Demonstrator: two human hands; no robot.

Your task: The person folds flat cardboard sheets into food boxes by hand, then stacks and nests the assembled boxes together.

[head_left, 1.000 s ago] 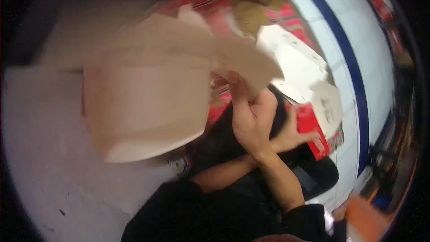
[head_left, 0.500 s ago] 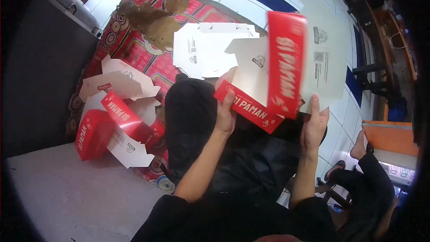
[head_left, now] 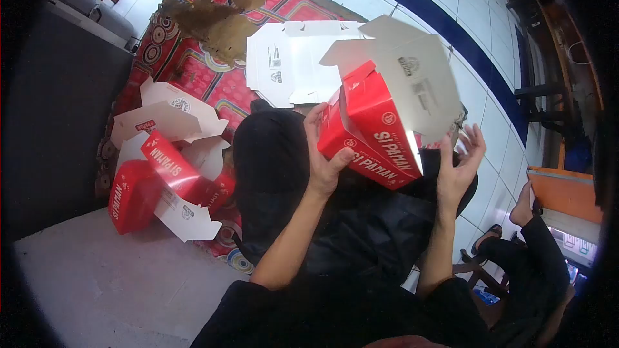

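**Red panel [head_left: 385, 125] swung leftward over the box, right hand [head_left: 458, 174] released from it since the frame half a second ago**

Head view: the red box [head_left: 374, 166] is held above the lap [head_left: 354, 225], tilted, with two lettered red faces brought close together. Its left end is pinched by the left hand [head_left: 324, 171]: the thumb is laid on the near face and the other fingers are wrapped around the far side. Nothing is gripped by the right hand, whose fingers are spread and lightly curled just beside the box's right end. Whether the edge of the pale printed flap [head_left: 419, 67], raised behind the box, is brushed by a fingertip cannot be told.

Beyond the box, a flat white sheet [head_left: 303, 67] is laid on the red patterned mat [head_left: 177, 67]; part of it is covered from sight by the flap. More red-and-white boxes [head_left: 169, 164] are heaped at the left.

With only one end gripped, the box could be twisted or tipped by the leverage of the wide flap. The two red faces could also be sprung apart at the right end, since no hand is pressed there and the card seems stiff. If the left thumb is pushed too hard, the near face could be dented. Should the flap be pulled while the end is unsupported, its fold could be creased askew or torn.
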